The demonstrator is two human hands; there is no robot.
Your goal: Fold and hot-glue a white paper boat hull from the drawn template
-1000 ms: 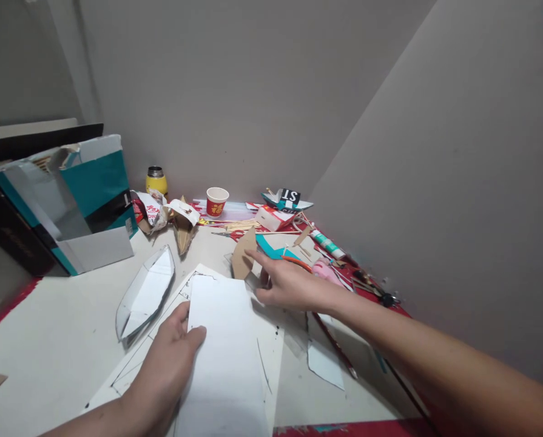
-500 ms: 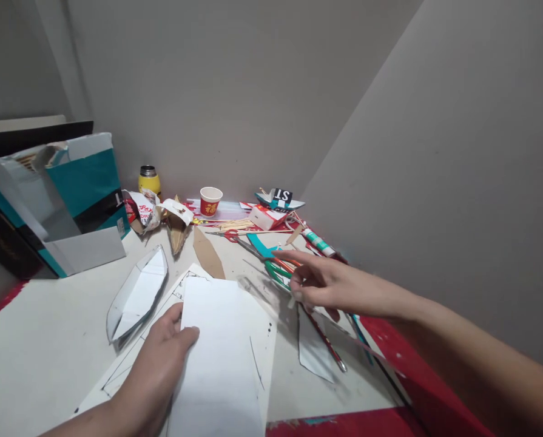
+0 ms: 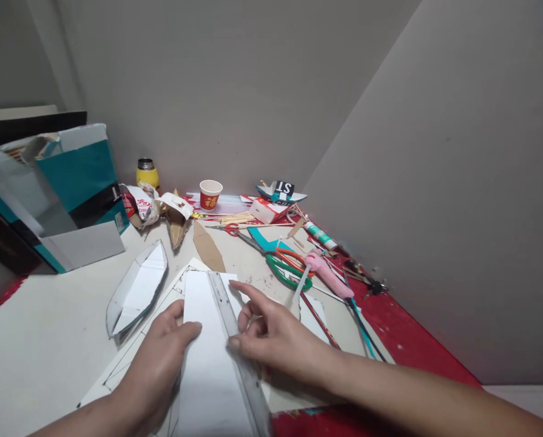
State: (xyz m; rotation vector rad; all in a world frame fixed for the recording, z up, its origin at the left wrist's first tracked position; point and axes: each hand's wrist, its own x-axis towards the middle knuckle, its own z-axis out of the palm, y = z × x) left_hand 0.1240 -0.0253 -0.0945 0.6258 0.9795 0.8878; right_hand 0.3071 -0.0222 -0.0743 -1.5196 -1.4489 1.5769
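Observation:
My left hand grips the left edge of a white sheet of card, thumb on top and fingers beneath. Lengthwise across that card lies a clear ruler. My right hand pinches the ruler's right edge, with the thumb on it and the index finger stretched toward its far end. Underneath is a larger sheet with drawn lines. A folded white card boat shape stands left of the hands.
Right of the hands lie a pink hot glue gun, scissors and a red pencil. At the back stand a paper cup and yellow bottle. A teal box occupies the left. Wooden sticks lie behind.
My right hand has moved left and nearer, from over the scissors and glue gun onto the card, bringing the ruler down along it. My left hand keeps its grip.

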